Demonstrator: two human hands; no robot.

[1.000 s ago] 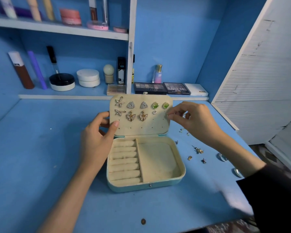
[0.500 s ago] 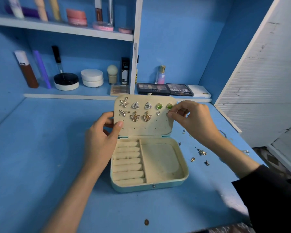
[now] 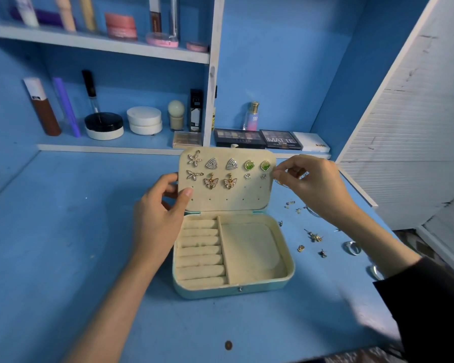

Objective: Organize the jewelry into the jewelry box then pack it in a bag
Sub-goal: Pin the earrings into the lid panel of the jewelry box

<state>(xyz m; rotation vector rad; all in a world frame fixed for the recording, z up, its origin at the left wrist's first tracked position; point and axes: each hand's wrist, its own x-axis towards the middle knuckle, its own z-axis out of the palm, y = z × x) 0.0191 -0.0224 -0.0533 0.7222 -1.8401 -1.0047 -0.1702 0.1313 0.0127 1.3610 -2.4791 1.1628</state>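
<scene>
Blue tabletop (image 3: 63,258) carries the open jewelry box (image 3: 233,288) near its middle, tray compartments bare. The lid (image 3: 226,200) stands upright with two rows of earrings pinned in.

Left hand (image 3: 157,213) holds the lid's left edge, thumb on the front, fingers behind. That grip looks like the only prop. Let go and the lid likely flops, shaking the pinned pieces.

Right hand (image 3: 312,184) is at the lid's right edge, grip narrow, thumb and forefinger nearly meeting. Can't tell if anything tiny sits between them. Pushing there without the left hand bracing could tilt the lid or skid the box.

Right forearm hangs over the loose rings (image 3: 351,248) and loose earrings (image 3: 313,236) scattered right of the box. A sleeve sweep could knock them off the edge.

Small stud (image 3: 263,176) sits just beside the fingertips. If it isn't seated it may drop out and be hard to find.
</scene>
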